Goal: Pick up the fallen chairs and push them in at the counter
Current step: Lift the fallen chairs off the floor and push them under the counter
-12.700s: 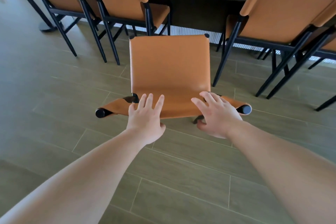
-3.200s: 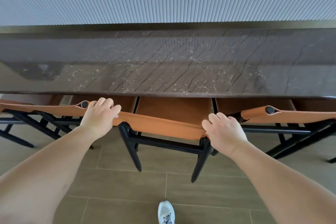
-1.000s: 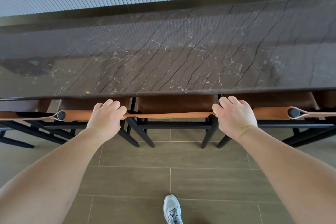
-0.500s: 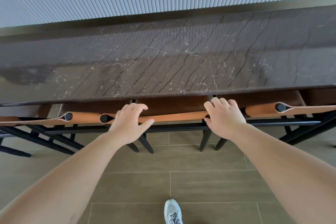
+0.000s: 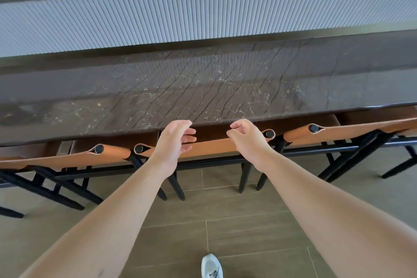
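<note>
Chair (image 5: 212, 145) upright, backrest parallel to counter (image 5: 203, 88); left hand (image 5: 172, 142) and right hand (image 5: 247, 137) loose, empty.

Tan chairs (image 5: 209, 149) stand on the tiled floor (image 5: 237, 216), seats tucked under the dark marble counter (image 5: 203, 88).

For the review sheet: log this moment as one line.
middle chair: upright, pushed under counter | left hand: open, off backrest | right hand: open, off backrest

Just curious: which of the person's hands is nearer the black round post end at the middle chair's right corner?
Right. The right hand sits just beside the post end; the left hand hovers farther left.
</note>
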### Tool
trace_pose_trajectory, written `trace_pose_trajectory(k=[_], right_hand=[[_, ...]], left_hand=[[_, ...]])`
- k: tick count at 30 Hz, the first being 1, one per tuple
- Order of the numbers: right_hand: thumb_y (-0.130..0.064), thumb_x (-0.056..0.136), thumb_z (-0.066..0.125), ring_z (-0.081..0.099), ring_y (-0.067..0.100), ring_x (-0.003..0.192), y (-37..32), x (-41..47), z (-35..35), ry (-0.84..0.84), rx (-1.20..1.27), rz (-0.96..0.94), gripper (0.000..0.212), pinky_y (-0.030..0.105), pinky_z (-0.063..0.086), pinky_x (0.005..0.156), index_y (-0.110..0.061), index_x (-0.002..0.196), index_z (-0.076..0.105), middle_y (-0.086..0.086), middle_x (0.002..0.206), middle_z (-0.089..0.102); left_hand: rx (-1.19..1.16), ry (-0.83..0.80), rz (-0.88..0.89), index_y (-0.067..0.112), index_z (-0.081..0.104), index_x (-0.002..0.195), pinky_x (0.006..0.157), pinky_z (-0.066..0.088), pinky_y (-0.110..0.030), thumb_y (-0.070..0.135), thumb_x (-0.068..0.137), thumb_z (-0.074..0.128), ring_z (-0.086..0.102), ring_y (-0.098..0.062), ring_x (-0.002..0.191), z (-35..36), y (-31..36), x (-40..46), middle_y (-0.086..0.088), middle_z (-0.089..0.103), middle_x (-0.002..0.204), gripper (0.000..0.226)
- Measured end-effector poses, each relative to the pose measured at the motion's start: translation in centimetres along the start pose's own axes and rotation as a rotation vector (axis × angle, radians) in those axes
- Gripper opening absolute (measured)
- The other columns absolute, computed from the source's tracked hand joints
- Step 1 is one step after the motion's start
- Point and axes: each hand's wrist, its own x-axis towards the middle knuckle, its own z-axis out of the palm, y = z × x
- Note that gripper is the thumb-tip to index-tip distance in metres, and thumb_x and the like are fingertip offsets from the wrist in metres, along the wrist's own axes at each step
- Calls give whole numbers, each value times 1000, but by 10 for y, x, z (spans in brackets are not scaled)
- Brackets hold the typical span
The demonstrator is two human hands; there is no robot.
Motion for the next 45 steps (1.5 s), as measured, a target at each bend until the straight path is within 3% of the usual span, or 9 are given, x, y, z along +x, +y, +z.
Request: trace_pose_trajectory(k=[3, 8, 15, 22, 24, 30, 34, 41, 45], right_hand=[[-31, 92, 56, 63, 13, 95, -13, -15, -8, 12, 220, 62, 11, 36, 59, 83, -37, 101, 57, -8, 104, 62], [-26, 93, 55, 67, 14, 98, -26, -40, -25, 39, 442, 80, 15, 33, 61, 78, -31, 104, 64, -2, 109, 64], [-24, 95, 55, 65, 21, 103, -22, -89, -63, 109, 541, 34, 18, 39, 60, 83, -29, 111, 62, 2, 112, 63], [-23, 96, 56, 64, 18, 103, 22, -169, -131, 196, 631, 51, 19, 31, 58, 75, -28, 113, 62, 1, 113, 65], [-22, 95, 56, 64, 18, 104, 40, -200, -153, 237, 645, 55, 21, 33, 57, 77, -27, 115, 63, 1, 115, 64], [-20, 94, 57, 64, 24, 102, 103, -320, -225, 396, 720, 57, 17, 34, 56, 76, -25, 108, 65, 5, 112, 64], [-20, 93, 57, 66, 22, 97, 147, -410, -283, 523, 762, 30, 17, 40, 57, 84, -24, 107, 66, 6, 111, 67], [-18, 85, 61, 66, 19, 84, 214, -547, -366, 760, 830, -7, 18, 35, 54, 70, -22, 101, 68, 7, 104, 67], [-16, 89, 60, 64, 17, 79, 250, -604, -400, 897, 883, -2, 17, 33, 52, 69, -20, 104, 67, 4, 96, 66]], left_hand=[[-48, -31, 10, 19, 62, 116, 72, 52, -30, 34, 95, 53, 67, -22, 99, 5, 9, -9, -7, 69, 108, 28], [-83, -104, 32, 18, 64, 114, 74, 51, -33, 39, 85, 56, 68, -20, 97, 16, 30, -26, -6, 69, 106, 37], [-158, -192, 10, 16, 64, 115, 77, 52, -36, 29, 95, 53, 67, -22, 93, 57, 39, -67, -9, 68, 107, 26], [-132, -318, 10, 18, 66, 113, 85, 51, -39, 28, 95, 56, 65, -23, 97, 128, 30, -139, -2, 71, 94, 23], [-113, -369, 24, 17, 66, 114, 84, 50, -38, 27, 96, 54, 65, -22, 97, 150, 29, -163, -5, 70, 99, 23], [-29, -500, 12, 15, 63, 117, 79, 50, -35, 25, 98, 51, 65, -20, 92, 238, 12, -262, -5, 68, 102, 25], [22, -646, 25, 18, 63, 114, 79, 49, -34, 24, 100, 47, 64, -19, 93, 314, -4, -334, -4, 66, 103, 22], [78, -933, 18, 16, 63, 113, 86, 48, -39, 24, 98, 49, 65, -17, 88, 438, -26, -455, 1, 70, 93, 23], [86, -1093, 2, 14, 61, 113, 79, 47, -35, 22, 97, 49, 65, -15, 81, 500, -31, -506, -1, 69, 93, 21]])
